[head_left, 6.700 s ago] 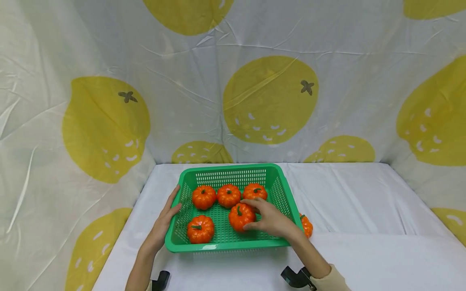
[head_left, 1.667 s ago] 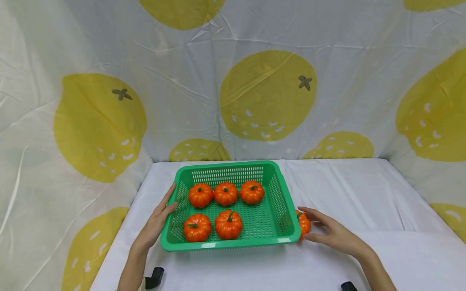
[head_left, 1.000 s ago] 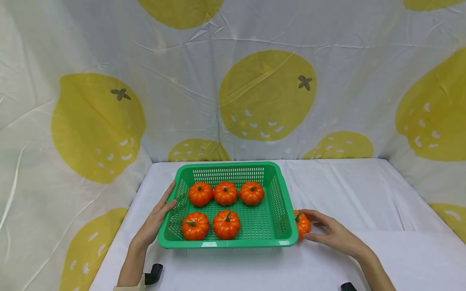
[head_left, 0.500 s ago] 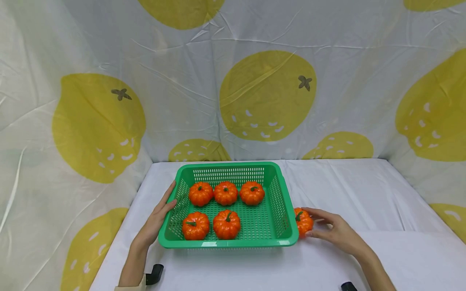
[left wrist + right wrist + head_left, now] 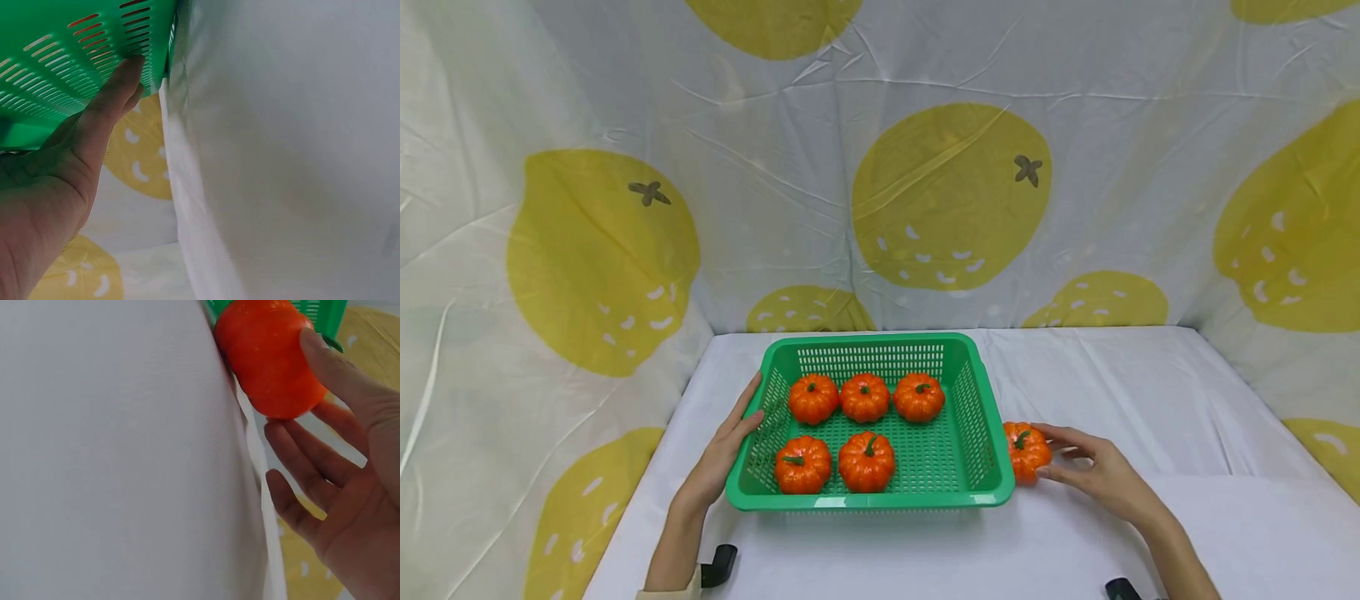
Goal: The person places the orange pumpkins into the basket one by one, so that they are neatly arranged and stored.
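A green plastic basket (image 5: 880, 502) stands on the white-covered table, with several small orange pumpkins inside. Among them, one pumpkin (image 5: 867, 462) sits front centre and another (image 5: 803, 466) front left. My left hand (image 5: 718, 462) lies against the basket's left side; in the left wrist view its straight fingers touch the slotted outer wall (image 5: 75, 69). Just outside the basket's right side, my right hand (image 5: 1097, 471) pinches a pumpkin (image 5: 1027, 454) between thumb and fingers. The right wrist view shows the thumb on this pumpkin (image 5: 269, 359) near its green stem, the lower fingers apart from it.
White cloth covers the table (image 5: 1120, 392). Behind and at both sides hangs a curtain (image 5: 1097, 200) printed with yellow lemons. Inside the basket, three pumpkins line the back, including one at the right (image 5: 919, 397). Black wrist cameras show below both hands.
Earlier, my right hand was on a pumpkin inside the basket, now left at front centre. It then reached the outside pumpkin, which has since shifted slightly right and back. The left hand stays at the basket.
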